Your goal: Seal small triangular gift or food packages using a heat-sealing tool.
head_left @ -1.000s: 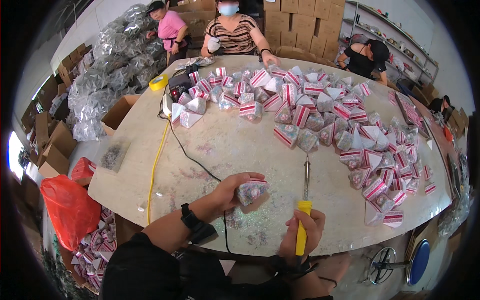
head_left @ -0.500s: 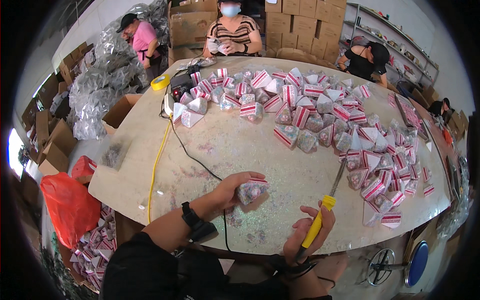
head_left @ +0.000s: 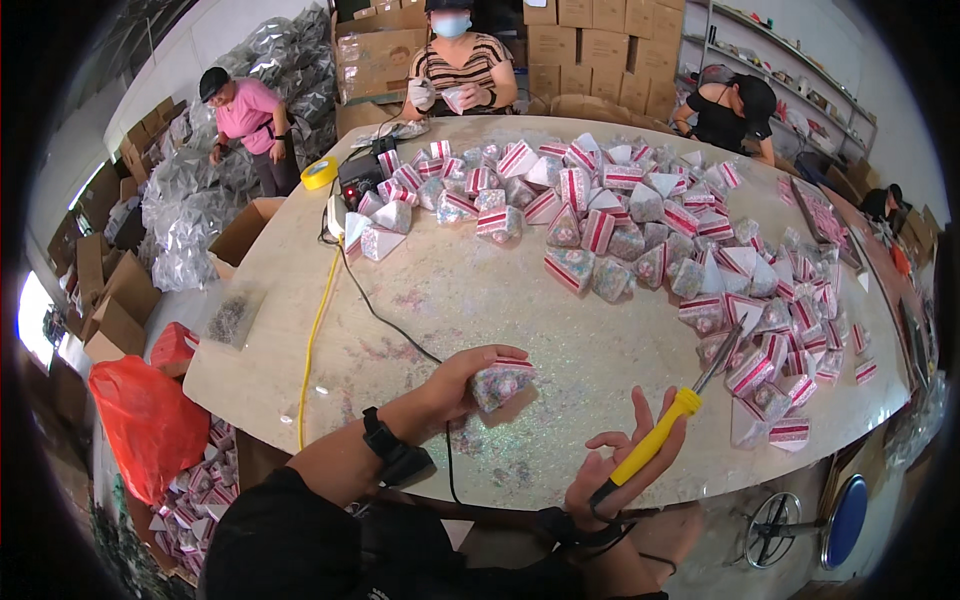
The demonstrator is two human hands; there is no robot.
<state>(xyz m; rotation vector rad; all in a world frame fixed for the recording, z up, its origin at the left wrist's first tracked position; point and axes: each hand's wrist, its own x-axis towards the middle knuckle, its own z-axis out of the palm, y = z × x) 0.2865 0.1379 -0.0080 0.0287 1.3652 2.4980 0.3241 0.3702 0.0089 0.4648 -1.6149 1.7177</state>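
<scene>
A: Right hand [head_left: 625, 465] has the iron [head_left: 665, 425]; fingers splayed, the yellow handle only pinched low near the cord; the grip looks loose to me.

B: Then it could slip and the hot tip swing onto the pile [head_left: 700, 260]; foil would scorch.

A: Left hand [head_left: 455, 385] is closed round one pouch [head_left: 502, 383], just above the desk [head_left: 450, 300], near its front edge.

B: The black cord [head_left: 385, 320] crosses there too; a snag might jerk the iron.
</scene>
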